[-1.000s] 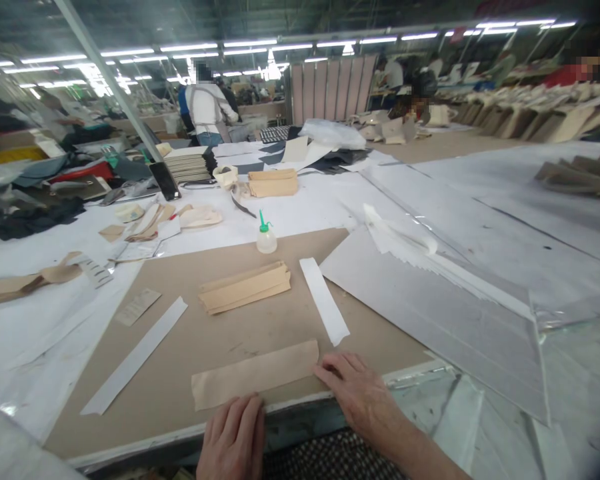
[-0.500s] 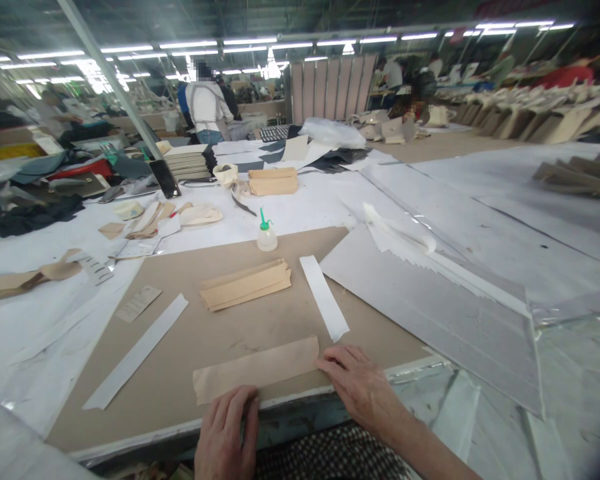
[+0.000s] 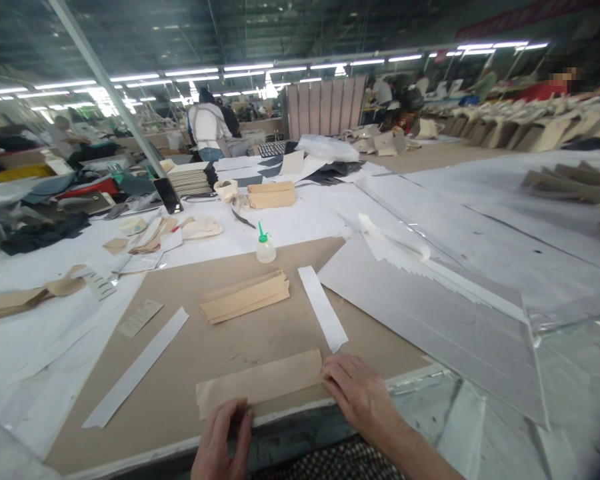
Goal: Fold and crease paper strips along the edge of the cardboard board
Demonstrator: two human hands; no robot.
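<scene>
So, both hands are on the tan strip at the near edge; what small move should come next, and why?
Probably the right hand should reach for the white strip, while the left hand pins the tan strip. The tan strip lies flat, and the white strip's near end lies just beyond that hand.

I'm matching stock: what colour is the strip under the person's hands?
Plain tan, unpatterned: the strip under the left hand and right hand, head view.

Both palms down, nothing clasped. The left grip (image 3: 223,440) lies flat, fingers straight and pointing forward. The right grip (image 3: 360,393) lies flat, fingers slightly spread, bare forearm trailing lower right.
</scene>
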